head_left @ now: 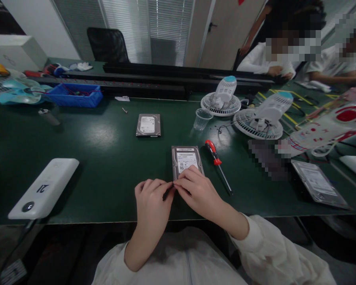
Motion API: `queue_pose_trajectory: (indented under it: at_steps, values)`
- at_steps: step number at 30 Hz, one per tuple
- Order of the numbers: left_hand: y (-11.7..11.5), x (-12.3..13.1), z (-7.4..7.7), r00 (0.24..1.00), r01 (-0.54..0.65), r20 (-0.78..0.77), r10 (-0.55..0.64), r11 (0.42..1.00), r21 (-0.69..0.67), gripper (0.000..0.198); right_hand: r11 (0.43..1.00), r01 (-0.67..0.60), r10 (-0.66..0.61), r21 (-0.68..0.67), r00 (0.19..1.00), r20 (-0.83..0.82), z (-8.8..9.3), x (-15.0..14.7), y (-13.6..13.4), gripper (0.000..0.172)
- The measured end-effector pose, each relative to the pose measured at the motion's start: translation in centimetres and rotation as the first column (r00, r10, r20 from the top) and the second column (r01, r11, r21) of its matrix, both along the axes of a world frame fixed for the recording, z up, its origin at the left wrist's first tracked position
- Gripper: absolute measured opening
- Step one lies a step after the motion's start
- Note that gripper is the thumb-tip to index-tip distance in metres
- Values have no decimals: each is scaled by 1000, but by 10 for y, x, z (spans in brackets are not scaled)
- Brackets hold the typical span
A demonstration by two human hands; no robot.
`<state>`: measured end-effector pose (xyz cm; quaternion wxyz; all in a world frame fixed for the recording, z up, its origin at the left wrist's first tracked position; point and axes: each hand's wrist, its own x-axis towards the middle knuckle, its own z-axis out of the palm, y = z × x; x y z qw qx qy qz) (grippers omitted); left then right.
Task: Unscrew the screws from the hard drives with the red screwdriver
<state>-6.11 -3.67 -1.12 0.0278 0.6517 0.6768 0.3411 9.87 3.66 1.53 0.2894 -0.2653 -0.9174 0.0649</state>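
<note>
A hard drive [188,156] lies label up on the green table [106,190], its near end covered by my right hand [197,192]. The fingertips of my left hand [154,202] meet those of the right at the drive's near left corner. Both hands are closed in a pinch; whatever sits between the fingertips is too small to make out. To the right of the drive rests a screwdriver [215,154] with a red and black handle, its tip toward me. Farther back is a second hard drive [148,126], which neither hand touches.
A white power bank [44,190] with a cable lies at left. Behind are a blue bin [75,97], a clear plastic cup [202,119] and two fan parts [221,101]. On the right are a large bottle [323,126] and another drive [319,184]. People sit at the far right.
</note>
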Motion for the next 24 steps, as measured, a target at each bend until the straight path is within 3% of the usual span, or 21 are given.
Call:
queue_pose_trajectory:
  at_steps: [17,24]
  values:
    - [-1,0,1,1000,10,14,-11,998,55,20,991,39,-43,125,998,36,-7,0,-9,20]
    - [2,-2,1,998,24,65,-26,999,35,20,999,52,-52,13,998,-23,-7,0,-5,20]
